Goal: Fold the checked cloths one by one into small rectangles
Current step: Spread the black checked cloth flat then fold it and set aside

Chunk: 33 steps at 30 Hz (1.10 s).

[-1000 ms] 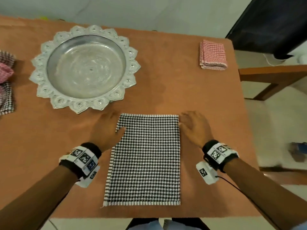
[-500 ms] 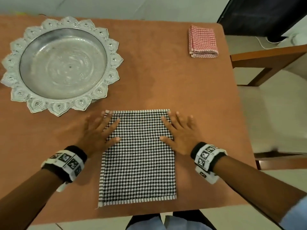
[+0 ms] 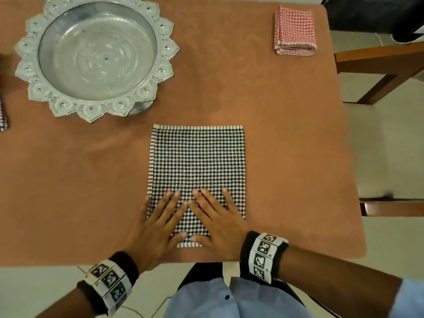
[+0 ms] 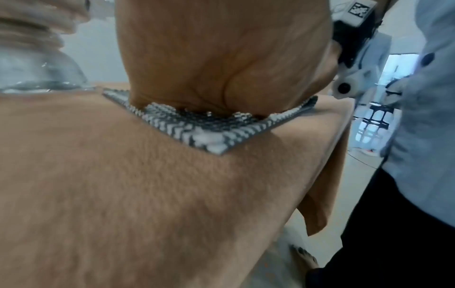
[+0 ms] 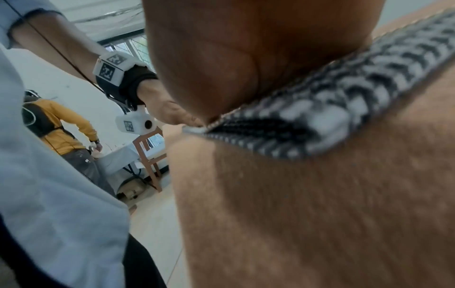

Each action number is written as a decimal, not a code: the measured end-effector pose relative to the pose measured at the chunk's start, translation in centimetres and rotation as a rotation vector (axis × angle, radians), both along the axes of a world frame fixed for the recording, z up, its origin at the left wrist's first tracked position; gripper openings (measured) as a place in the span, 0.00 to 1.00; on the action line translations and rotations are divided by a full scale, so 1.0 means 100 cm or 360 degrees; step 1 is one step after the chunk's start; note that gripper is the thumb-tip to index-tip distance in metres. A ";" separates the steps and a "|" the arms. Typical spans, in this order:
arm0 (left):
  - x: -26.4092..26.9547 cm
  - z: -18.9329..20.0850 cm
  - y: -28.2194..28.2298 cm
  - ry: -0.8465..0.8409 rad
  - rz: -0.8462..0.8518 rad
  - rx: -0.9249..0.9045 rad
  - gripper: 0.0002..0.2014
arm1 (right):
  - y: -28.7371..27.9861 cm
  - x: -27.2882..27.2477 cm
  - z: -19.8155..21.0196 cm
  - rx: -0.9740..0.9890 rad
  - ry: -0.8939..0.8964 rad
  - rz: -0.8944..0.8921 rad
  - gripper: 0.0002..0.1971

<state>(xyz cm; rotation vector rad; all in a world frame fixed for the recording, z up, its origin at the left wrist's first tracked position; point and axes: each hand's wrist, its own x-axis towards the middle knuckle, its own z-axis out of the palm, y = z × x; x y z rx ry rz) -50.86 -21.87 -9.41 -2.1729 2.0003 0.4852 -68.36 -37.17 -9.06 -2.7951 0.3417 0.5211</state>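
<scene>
We see the black cloth point(image 3: 197, 166) lying flat on the brown table point(image 3: 286, 134), a tall rectangle with its near edge close to the table's front edge and its far edge just short of the silver tray point(image 3: 96, 56). Our left hand point(image 3: 158, 228) lies palm down on the cloth's near left corner, fingers straight and spread, pointing away from us, with the heel of the hand on the table beside the cloth. Our right hand point(image 3: 218, 223) lies palm down on the near right part, fingers likewise straight and fanned. The two index fingers nearly meet over the middle of the cloth, and the thumbs point at each other just above its near striped hem; neither hand pinches or curls round anything. In the left wrist view the palm point(image 4: 221, 58) presses on the cloth's corner point(image 4: 211, 132); in the right wrist view the hand point(image 5: 246, 58) bears down on the cloth's edge point(image 5: 332, 117). A folded red cloth point(image 3: 294, 31) sits at the table's far right corner, well apart from the hands. At the left edge, a sliver of another checked cloth point(image 3: 2, 115) shows.
</scene>
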 end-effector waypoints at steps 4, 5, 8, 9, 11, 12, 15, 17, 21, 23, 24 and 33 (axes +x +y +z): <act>0.006 -0.003 0.013 0.0057 0.0199 0.0041 0.34 | -0.008 -0.016 -0.002 -0.0008 -0.0005 -0.0085 0.39; 0.011 -0.003 0.019 0.0076 0.0268 0.0059 0.35 | -0.014 -0.025 -0.001 -0.0013 -0.0003 -0.0122 0.39; 0.021 -0.001 0.042 0.0108 0.0334 0.0080 0.36 | -0.028 -0.063 0.001 -0.0020 0.0043 -0.0246 0.38; 0.023 0.000 0.047 0.0119 0.0326 0.0084 0.36 | -0.031 -0.073 0.003 -0.0007 0.0083 -0.0271 0.38; 0.024 0.005 0.052 0.0149 0.0325 0.0072 0.35 | -0.035 -0.085 0.008 0.0013 0.0140 -0.0284 0.37; 0.024 0.007 0.053 0.0170 0.0339 0.0046 0.35 | -0.036 -0.087 0.011 0.0030 0.0137 -0.0291 0.37; 0.029 0.017 0.039 0.0318 0.0492 -0.0034 0.36 | -0.044 -0.080 0.021 0.0176 0.0010 -0.0428 0.35; 0.042 0.023 0.021 0.0435 0.0579 -0.0112 0.35 | -0.055 -0.067 0.022 0.0269 -0.0192 -0.0558 0.34; 0.072 0.039 -0.042 0.0634 0.0671 -0.0366 0.31 | -0.101 -0.024 0.014 0.0401 -0.0499 -0.0761 0.34; 0.090 0.039 -0.074 0.0639 0.0800 -0.0440 0.30 | -0.127 0.000 0.014 0.0440 -0.0575 -0.0896 0.35; 0.099 0.038 -0.088 0.0672 0.0873 -0.0451 0.28 | -0.139 0.011 0.012 0.0458 -0.0593 -0.0959 0.35; 0.142 0.014 -0.152 0.0745 0.1152 -0.0463 0.13 | -0.190 0.061 0.002 0.0327 -0.0448 -0.1336 0.20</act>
